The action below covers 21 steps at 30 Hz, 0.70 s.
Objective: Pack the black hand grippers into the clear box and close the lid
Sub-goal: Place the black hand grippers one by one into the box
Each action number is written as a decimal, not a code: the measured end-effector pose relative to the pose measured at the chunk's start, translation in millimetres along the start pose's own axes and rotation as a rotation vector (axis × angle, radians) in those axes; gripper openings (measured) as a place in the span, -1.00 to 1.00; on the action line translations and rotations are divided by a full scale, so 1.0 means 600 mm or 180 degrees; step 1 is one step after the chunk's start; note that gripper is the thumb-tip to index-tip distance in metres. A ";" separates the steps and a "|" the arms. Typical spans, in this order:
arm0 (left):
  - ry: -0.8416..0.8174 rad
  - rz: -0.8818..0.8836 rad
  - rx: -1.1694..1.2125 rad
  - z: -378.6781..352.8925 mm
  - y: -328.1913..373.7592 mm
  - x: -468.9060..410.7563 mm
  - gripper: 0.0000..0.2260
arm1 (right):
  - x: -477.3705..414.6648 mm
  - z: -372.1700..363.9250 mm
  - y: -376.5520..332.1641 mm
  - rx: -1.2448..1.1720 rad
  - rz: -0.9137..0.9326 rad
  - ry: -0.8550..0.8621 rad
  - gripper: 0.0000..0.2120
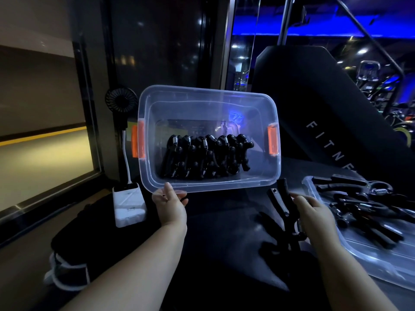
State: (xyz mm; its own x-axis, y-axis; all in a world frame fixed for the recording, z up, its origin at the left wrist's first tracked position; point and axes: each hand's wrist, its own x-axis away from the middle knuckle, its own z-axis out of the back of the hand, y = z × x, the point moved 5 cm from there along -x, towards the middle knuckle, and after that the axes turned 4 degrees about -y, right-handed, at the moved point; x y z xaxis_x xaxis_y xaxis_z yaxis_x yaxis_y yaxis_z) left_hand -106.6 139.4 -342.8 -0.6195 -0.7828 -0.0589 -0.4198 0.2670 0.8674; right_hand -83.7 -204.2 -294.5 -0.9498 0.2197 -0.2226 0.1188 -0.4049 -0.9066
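My left hand [170, 207] grips the near rim of the clear box [208, 97], which is tilted up with its open top facing me. It has an orange latch on each end. A row of several black hand grippers [205, 157] stands packed along its lower side. One more black hand gripper [285, 207] is held in my right hand [314, 217], below and right of the box. At the right the clear lid [359, 243] lies flat on the dark surface with several loose hand grippers [359, 203] piled on it.
A white power bank [129, 206] with a cable lies left of my left hand, and a small black fan [121, 101] stands behind it. A black padded bench back [314, 97] rises behind the box. A glass wall runs along the left.
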 end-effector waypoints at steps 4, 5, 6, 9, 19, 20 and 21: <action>-0.0020 -0.0005 0.0038 -0.001 0.002 0.002 -0.86 | 0.001 0.016 -0.010 0.0223 -0.0063 -0.0296 -0.76; -0.0017 0.0001 0.0046 -0.001 0.003 0.003 -0.86 | 0.001 0.017 -0.012 0.0368 -0.0105 -0.0390 -0.72; -0.0014 0.0008 0.0053 -0.001 0.003 0.003 -0.86 | 0.000 0.017 -0.014 0.0441 -0.0164 -0.0487 -0.66; -0.0007 0.0028 0.0063 0.000 0.004 0.005 -0.86 | 0.004 0.012 -0.022 0.0443 -0.0347 -0.0752 -0.44; -0.0021 0.0076 0.0122 0.000 0.006 0.008 -0.87 | 0.029 -0.025 -0.056 0.0138 -0.0342 -0.1105 -0.21; -0.0020 0.0079 0.0124 0.001 0.006 0.009 -0.87 | 0.033 -0.031 -0.064 0.0032 -0.0255 -0.1086 -0.18; -0.0020 0.0083 0.0127 0.000 0.007 0.010 -0.87 | 0.035 -0.038 -0.070 -0.0055 -0.0178 -0.1051 -0.09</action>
State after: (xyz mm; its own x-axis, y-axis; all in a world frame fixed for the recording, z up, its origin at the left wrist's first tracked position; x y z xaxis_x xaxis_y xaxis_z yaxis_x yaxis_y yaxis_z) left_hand -112.0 136.2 -339.6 -0.6347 -0.7718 -0.0396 -0.4295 0.3097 0.8483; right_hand -102.4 -162.0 -269.2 -0.9971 -0.0595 -0.0467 0.0660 -0.3845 -0.9208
